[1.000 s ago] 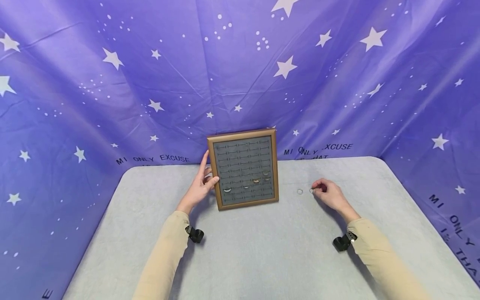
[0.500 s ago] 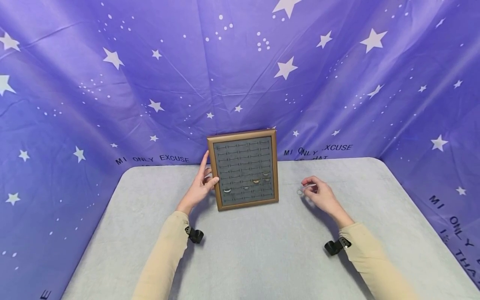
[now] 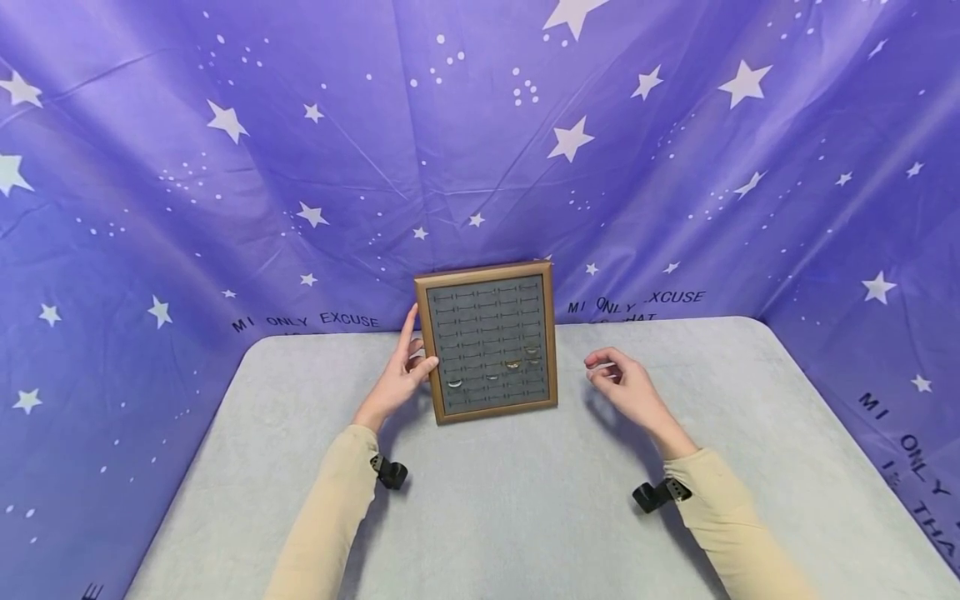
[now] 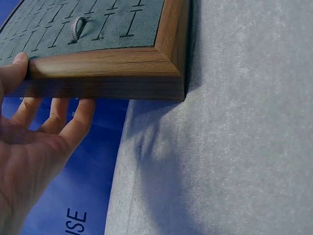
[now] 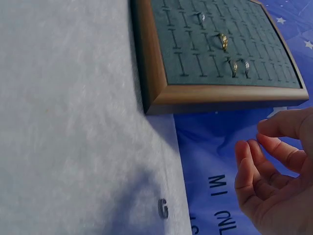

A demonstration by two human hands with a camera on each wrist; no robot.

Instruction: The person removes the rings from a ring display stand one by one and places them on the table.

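Note:
My left hand (image 3: 397,383) grips the left side of a brown wooden-framed ring display tray (image 4: 107,63), thumb on the front and fingers behind. The tray stands tilted back, its grey slotted pad (image 3: 472,333) bearing several rings. Among these are a gold ring (image 5: 223,42) and a silver ring (image 4: 76,29). To the right of the tray, my right hand (image 3: 626,392) hovers over the table with thumb and forefinger pinched together. The small ring between them is hidden by the fingertips. One loose ring (image 5: 163,208) lies on the table below the right hand.
A pale grey cloth-covered table (image 3: 495,517) carries the tray near its back edge. Purple star-printed curtains (image 3: 360,150) hang behind and on both sides. Black wrist cameras (image 3: 660,496) are strapped to both forearms.
My right hand has lifted a ring from the table and moved left towards the tray, passing over the other loose ring. The left hand and tray have stayed put.

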